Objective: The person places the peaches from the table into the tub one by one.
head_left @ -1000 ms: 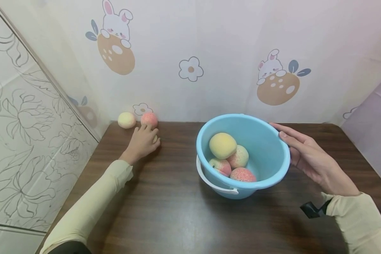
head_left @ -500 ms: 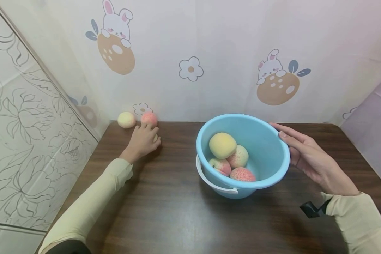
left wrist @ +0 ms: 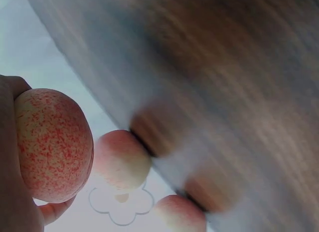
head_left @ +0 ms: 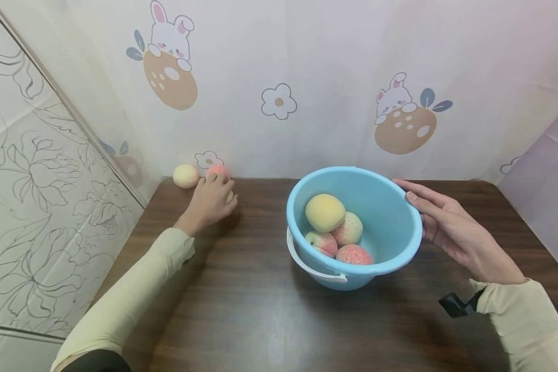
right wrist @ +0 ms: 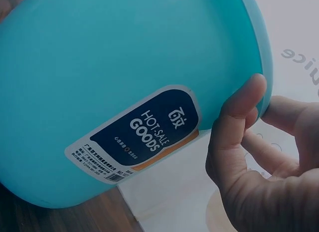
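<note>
My left hand (head_left: 209,202) grips a speckled peach (left wrist: 55,144) at the back left, its fingers curled round the fruit; in the head view the hand hides most of it. Just behind stands a pink peach (head_left: 218,171), and a paler peach (head_left: 186,176) sits to its left by the wall. On the right, my right hand (head_left: 455,227) pinches the rim of a light blue bucket (head_left: 388,222), thumb on one side and fingers on the other. The bucket leans toward me. Inside lie a yellow peach (head_left: 325,212) and several pinkish ones (head_left: 355,254).
A white handle (head_left: 313,272) hangs down the bucket's near left side. The dark wooden table (head_left: 242,299) meets a patterned cloth wall (head_left: 279,139) at the back and a flowered panel (head_left: 37,196) on the left.
My left hand has shifted slightly to the right with the peach in its grip. My right hand keeps its hold on the bucket, and the peaches inside lie as before.
</note>
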`<state>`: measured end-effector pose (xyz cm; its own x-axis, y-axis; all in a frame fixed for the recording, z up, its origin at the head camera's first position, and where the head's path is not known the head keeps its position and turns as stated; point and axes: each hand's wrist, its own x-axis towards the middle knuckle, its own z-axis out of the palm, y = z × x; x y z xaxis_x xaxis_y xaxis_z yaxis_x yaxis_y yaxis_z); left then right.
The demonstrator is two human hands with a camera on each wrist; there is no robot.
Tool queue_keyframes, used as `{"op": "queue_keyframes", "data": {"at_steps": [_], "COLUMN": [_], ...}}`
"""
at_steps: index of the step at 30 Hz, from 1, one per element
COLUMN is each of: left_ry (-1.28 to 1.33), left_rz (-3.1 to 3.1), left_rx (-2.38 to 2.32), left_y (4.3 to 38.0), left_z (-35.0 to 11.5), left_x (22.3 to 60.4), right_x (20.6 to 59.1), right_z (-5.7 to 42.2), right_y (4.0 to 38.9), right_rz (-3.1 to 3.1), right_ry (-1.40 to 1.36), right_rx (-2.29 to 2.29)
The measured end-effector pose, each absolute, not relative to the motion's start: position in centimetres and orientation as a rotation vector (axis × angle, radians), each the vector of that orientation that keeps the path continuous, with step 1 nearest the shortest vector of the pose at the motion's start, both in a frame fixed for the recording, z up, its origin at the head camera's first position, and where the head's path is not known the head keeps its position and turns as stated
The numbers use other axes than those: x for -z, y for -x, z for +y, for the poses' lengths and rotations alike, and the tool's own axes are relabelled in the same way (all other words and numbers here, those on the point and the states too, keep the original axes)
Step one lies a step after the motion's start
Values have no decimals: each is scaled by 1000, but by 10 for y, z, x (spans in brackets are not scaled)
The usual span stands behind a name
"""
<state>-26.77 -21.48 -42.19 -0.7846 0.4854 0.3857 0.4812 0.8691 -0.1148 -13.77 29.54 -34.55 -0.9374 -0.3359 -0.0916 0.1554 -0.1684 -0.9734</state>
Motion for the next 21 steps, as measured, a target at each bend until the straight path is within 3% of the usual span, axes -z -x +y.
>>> {"op": "queue_keyframes", "data": {"at_steps": [21], "left_ry": [838], "left_rz": [-2521], "left_rx": [-18], "left_y": [246], "left_z": [-167], "left_x": [362], "right_x": [336], "right_z": [292], "right_y": [137], "right_rz": [1907], "right_ry": [155], "right_rx": [2119]}}
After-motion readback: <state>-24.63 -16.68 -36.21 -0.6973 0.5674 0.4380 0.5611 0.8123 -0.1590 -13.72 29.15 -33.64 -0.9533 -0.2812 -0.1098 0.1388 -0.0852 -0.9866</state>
